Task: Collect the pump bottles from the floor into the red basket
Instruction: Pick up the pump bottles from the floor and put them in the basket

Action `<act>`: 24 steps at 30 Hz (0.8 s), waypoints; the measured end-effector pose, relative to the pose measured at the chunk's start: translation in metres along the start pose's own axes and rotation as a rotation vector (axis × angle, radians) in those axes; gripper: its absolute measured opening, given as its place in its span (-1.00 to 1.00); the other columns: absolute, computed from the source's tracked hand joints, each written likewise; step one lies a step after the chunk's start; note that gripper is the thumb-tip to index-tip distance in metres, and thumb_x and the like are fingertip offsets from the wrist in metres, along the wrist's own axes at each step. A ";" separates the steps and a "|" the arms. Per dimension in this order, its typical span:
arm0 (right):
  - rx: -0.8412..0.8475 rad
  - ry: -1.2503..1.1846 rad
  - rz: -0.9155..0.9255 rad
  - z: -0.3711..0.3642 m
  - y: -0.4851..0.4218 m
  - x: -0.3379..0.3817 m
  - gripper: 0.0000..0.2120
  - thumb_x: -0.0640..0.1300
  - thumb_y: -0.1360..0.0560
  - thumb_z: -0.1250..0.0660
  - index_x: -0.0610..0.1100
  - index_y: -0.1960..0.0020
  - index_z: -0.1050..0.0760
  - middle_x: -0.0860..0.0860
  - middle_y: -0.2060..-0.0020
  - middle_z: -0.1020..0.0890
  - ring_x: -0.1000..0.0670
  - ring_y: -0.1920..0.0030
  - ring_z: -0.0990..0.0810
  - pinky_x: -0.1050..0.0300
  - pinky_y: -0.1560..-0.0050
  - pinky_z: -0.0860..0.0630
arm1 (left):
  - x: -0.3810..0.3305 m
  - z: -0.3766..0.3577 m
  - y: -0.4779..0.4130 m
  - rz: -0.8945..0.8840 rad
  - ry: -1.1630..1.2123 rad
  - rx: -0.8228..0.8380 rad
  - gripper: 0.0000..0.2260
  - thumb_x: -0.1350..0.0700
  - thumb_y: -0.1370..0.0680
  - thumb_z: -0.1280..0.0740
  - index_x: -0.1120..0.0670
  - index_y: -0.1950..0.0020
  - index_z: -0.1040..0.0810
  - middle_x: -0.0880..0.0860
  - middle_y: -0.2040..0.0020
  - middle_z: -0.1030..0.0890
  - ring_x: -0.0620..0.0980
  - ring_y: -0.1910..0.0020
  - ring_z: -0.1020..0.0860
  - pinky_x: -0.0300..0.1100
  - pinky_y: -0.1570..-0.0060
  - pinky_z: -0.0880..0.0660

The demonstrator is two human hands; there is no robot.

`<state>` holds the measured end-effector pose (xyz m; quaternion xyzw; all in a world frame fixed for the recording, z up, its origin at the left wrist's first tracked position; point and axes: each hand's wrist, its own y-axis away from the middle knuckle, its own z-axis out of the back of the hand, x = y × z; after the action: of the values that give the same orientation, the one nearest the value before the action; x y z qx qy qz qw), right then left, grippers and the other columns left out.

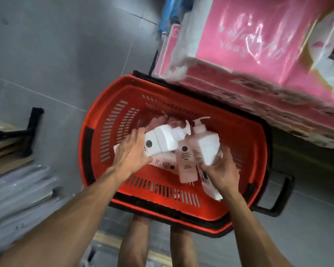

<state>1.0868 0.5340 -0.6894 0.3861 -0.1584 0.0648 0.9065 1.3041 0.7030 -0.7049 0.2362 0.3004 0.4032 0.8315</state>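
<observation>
The red basket (239, 143) stands on the grey floor in the middle of the head view. Over it, my left hand (132, 153) grips a white pump bottle (162, 141), its pump head pointing right. My right hand (223, 172) holds another white pump bottle (207, 147) by its lower end, pump pointing away. A third white pump bottle (186, 164) lies in the basket between my hands, and more white bottles lie under it, partly hidden.
Pink wrapped packs (258, 41) are stacked on a low shelf just behind and right of the basket. A black frame (30, 130) and grey plastic-wrapped goods (21, 191) lie on the left. The basket's black handle (278, 195) sticks out at right.
</observation>
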 end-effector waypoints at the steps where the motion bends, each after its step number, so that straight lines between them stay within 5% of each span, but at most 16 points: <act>1: -0.004 0.018 0.004 -0.006 -0.006 -0.005 -0.11 0.28 -0.29 -0.55 0.22 -0.47 -0.17 0.08 -0.36 -0.52 -0.14 -0.28 -0.56 -0.14 -0.10 -0.46 | 0.002 -0.006 -0.007 0.000 -0.024 0.006 -0.20 -0.02 -0.28 -0.60 0.04 -0.42 -0.28 0.09 -0.24 -0.47 0.19 -0.21 -0.52 0.08 -0.02 -0.48; 11: -0.031 -0.012 -0.040 -0.061 -0.042 -0.049 -0.11 0.16 -0.37 -0.57 0.04 -0.53 -0.17 -0.02 -0.36 -0.49 -0.15 -0.28 -0.54 -0.03 0.01 -0.45 | 0.044 -0.054 -0.072 0.079 -0.111 0.004 -0.24 -0.10 -0.31 -0.59 0.07 -0.35 -0.27 0.12 -0.18 -0.51 0.23 -0.10 -0.60 0.09 0.12 -0.52; 17: 0.015 -0.027 -0.034 -0.072 -0.064 -0.074 -0.09 0.40 -0.31 -0.50 0.11 -0.46 -0.14 -0.02 0.01 -0.61 -0.11 0.06 -0.65 0.04 0.21 -0.51 | 0.062 -0.081 -0.106 0.114 -0.198 -0.002 -0.21 -0.16 -0.34 -0.54 0.11 -0.42 -0.26 0.16 -0.22 -0.51 0.23 -0.12 -0.59 0.09 0.08 -0.53; 21: 0.031 0.070 -0.068 -0.092 -0.084 -0.073 -0.08 0.36 -0.34 -0.48 0.08 -0.50 -0.09 -0.10 -0.06 -0.64 -0.21 -0.06 -0.65 -0.18 -0.07 -0.56 | 0.066 -0.103 -0.119 0.118 -0.247 0.014 -0.13 -0.14 -0.35 -0.55 0.11 -0.52 -0.21 0.17 -0.33 -0.48 0.21 -0.24 -0.54 0.06 -0.04 -0.53; 24: 0.026 0.112 -0.061 -0.105 -0.091 -0.071 -0.14 0.22 -0.36 -0.54 -0.06 -0.48 -0.20 -0.13 -0.21 -0.60 -0.24 -0.18 -0.61 -0.14 -0.12 -0.50 | 0.075 -0.114 -0.123 0.151 -0.250 -0.017 -0.16 -0.21 -0.36 -0.54 0.11 -0.49 -0.27 0.16 -0.30 -0.52 0.19 -0.25 -0.53 0.05 -0.05 -0.53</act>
<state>1.0667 0.5469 -0.8437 0.3980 -0.0945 0.0606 0.9105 1.3280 0.7120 -0.8867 0.2995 0.1724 0.4344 0.8318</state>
